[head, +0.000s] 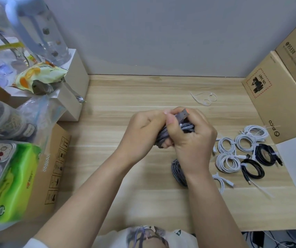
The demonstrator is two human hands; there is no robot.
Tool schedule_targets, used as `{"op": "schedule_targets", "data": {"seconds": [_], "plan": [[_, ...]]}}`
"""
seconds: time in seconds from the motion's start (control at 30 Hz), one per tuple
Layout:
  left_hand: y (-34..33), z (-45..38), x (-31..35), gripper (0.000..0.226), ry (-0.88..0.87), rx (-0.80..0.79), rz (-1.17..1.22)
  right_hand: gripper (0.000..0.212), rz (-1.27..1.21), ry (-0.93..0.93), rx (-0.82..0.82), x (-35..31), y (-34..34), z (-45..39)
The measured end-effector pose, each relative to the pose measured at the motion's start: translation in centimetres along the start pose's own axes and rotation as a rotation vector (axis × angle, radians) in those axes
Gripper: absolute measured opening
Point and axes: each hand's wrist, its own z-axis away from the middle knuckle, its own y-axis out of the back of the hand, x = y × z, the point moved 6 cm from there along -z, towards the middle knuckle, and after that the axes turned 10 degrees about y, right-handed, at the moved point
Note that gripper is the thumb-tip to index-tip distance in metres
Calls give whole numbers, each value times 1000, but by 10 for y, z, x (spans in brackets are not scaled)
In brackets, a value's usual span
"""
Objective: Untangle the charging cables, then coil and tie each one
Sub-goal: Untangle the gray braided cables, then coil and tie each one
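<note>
step: tying a coiled grey cable (170,134), centre of desk (125,90) | left hand (143,129) and right hand (193,138) both grip it | next: fasten tie; finished coils (233,151) at 3 o'clock

Braided grey cable (184,127); matt pale wood-grain table (125,90)

Both hands (170,133) together, fingers curled, forearms converging
</note>
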Motion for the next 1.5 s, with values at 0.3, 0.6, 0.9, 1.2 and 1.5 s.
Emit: {"op": "schedule_targets", "data": {"seconds": [0.3,0.6,0.9,1.2,1.5], "plan": [[-18,-34,-13,45,111,-432,-221,12,-504,-256,-144,55,-9,-27],[-32,-98,-48,19,217,-262,-49,51,-480,-346,-508,144,-25,-64],[-6,-135,-79,29,317,-51,4,7,384,-820,241,336,41,-95],[-1,-137,-80,31,315,12,-11,14,615,-810,77,365,35,-75],[1,-102,-66,31,204,97,-71,27,-435,-858,81,199,-3,-55]]}}
